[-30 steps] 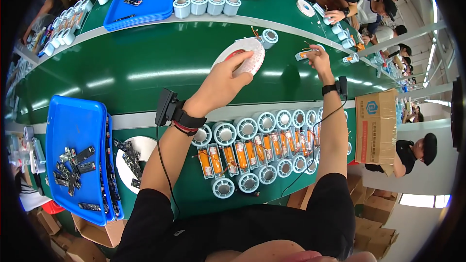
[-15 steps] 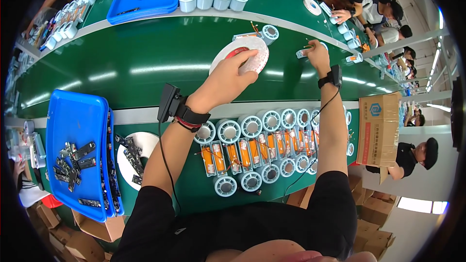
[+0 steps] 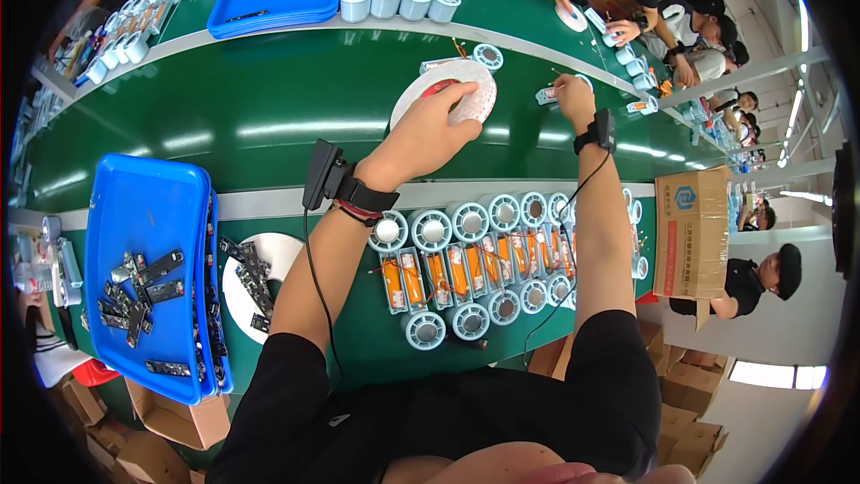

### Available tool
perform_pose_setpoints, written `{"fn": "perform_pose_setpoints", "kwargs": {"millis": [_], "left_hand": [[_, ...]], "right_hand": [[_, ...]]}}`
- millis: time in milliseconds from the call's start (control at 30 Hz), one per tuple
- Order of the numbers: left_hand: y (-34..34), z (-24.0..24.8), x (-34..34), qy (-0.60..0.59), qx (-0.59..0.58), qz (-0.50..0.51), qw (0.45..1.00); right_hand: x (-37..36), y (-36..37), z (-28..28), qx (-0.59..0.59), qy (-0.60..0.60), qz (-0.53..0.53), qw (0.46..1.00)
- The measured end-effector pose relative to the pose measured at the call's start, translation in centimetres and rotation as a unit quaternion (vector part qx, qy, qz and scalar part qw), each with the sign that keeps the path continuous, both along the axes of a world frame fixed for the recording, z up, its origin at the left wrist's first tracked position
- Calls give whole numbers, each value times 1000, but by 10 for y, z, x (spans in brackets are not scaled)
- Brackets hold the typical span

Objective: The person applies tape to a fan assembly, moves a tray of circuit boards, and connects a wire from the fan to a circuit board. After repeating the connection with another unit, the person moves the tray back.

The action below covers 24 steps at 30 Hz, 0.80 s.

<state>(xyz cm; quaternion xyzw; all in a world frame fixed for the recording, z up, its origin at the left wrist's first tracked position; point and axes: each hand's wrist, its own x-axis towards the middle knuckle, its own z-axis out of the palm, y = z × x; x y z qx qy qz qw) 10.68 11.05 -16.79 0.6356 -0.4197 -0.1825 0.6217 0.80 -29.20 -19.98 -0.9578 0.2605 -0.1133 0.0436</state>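
My left hand is closed on a flat white roll with a red core, fingers over its face and rim. The roll is above the green belt. Just beyond it, partly hidden, lies a pale blue unit with a round end and loose wires. To the right, my right hand reaches across the belt with bent fingers round another pale blue unit, partly covered by the hand. Nearer me, several pale blue units with orange cells and round grilled ends stand in rows on the green table.
Blue trays at left hold black circuit boards. Beside them, boards lie on a white disc. A cardboard box stands at right. Across the belt are another blue tray, more pale blue units and co-workers.
The units on the belt have shifted slightly left, and my right hand has moved left with its unit. A co-worker's hand now reaches to a white roll at the upper right.
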Motion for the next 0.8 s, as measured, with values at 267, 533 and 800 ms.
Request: {"fn": "perform_pose_setpoints", "kwargs": {"millis": [267,533,800], "left_hand": [[4,7,0,-21,1,6,1000],[-3,5,-4,-34,24,2,999],[-6,0,-10,-75,11,5,997]], "right_hand": [[7,49,4,-40,36,-62,997],[23,58,6,-31,48,-106,993],[29,60,-4,-15,73,-74,994]]}}
